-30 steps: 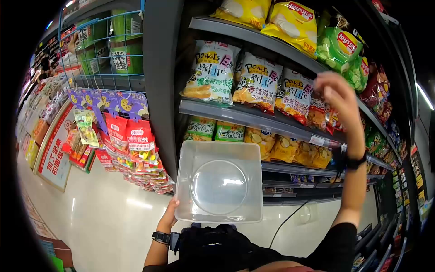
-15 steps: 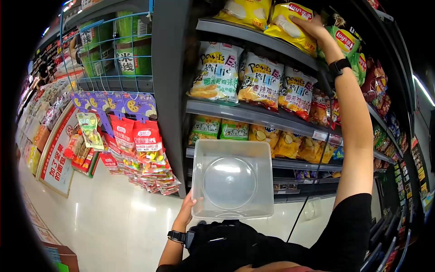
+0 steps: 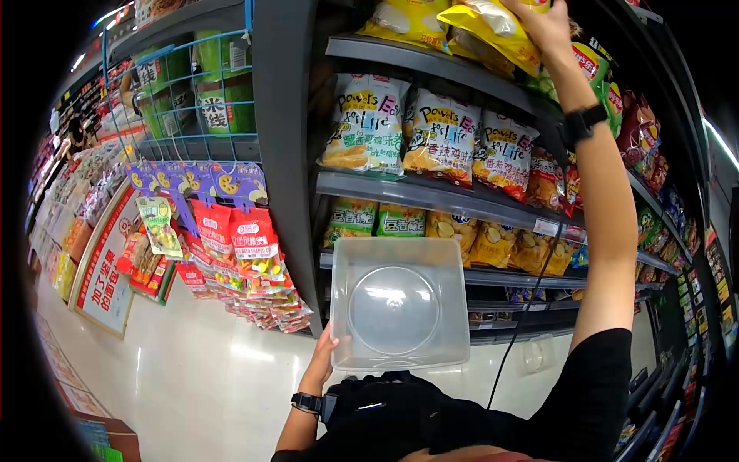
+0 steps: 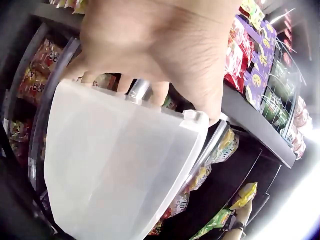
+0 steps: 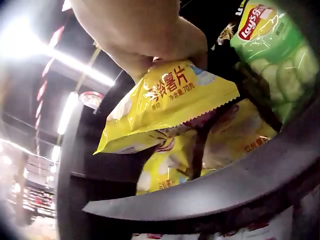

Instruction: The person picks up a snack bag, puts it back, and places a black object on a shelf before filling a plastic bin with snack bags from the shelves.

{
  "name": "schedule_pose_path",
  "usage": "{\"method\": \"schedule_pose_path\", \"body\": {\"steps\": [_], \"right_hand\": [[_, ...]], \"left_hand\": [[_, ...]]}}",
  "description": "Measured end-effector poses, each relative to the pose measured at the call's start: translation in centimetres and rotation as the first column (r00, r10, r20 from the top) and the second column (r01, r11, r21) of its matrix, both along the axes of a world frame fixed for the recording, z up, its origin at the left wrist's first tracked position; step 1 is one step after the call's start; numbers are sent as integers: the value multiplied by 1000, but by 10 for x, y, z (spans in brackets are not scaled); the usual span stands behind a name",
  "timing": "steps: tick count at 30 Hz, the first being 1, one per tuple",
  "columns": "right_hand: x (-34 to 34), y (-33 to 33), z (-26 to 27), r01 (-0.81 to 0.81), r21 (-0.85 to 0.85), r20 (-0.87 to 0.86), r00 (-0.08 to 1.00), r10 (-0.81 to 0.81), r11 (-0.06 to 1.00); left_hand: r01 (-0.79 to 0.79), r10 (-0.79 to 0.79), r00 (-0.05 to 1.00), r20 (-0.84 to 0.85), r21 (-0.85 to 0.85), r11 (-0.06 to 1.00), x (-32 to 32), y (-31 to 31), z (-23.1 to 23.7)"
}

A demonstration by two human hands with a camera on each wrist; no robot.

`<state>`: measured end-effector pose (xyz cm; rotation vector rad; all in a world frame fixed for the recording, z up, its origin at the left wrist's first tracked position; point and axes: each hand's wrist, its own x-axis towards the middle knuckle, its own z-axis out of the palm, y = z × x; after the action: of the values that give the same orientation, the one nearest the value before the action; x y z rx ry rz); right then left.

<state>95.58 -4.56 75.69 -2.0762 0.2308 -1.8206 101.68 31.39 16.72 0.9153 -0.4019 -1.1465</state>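
Observation:
My left hand (image 3: 319, 360) grips the left edge of a clear plastic bin (image 3: 400, 251), held level in front of my body with nothing in it. The left wrist view shows the thumb and fingers of that hand (image 4: 155, 45) curled over the rim of the bin (image 4: 117, 155). High on the shelf, my right hand (image 3: 550, 35) holds a yellow bag of potato chips (image 3: 496, 29) by its upper part. Seen from the right wrist, the bag (image 5: 172, 102) is tilted above other yellow chip bags (image 5: 167, 170) behind the shelf edge.
Green Lay's bags (image 5: 280, 65) stand right of the yellow ones. White snack bags (image 3: 363, 123) line the shelf below, with smaller yellow bags (image 3: 493, 242) lower down. Red candy packs (image 3: 252, 239) hang at left beneath a blue wire basket (image 3: 185, 100). A black cable (image 3: 519, 331) hangs by my right side.
My right hand first reached up to the yellow chip bag, then took hold of it and raised and tilted it off the shelf. The bin has shifted slightly right in view, still in my left hand.

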Motion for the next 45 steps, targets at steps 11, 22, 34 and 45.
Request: {"method": "schedule_pose_path", "body": {"steps": [11, 22, 34, 45], "right_hand": [[-69, 126, -238, -127, 627, -433, 763, 479, 768], [-83, 123, -473, 74, 876, -321, 826, 463, 476], [-56, 107, -536, 86, 665, -578, 687, 439, 742], [-61, 88, -535, 330, 756, -621, 633, 462, 565]], "left_hand": [[-95, 120, 926, 357, -87, 992, -5, -14, 38], [-121, 159, 936, 316, -137, 983, -28, -10, 22], [-40, 66, 909, 412, -72, 997, -36, 0, 25], [-127, 124, 985, 120, 21, 992, -43, 3, 15]]}}
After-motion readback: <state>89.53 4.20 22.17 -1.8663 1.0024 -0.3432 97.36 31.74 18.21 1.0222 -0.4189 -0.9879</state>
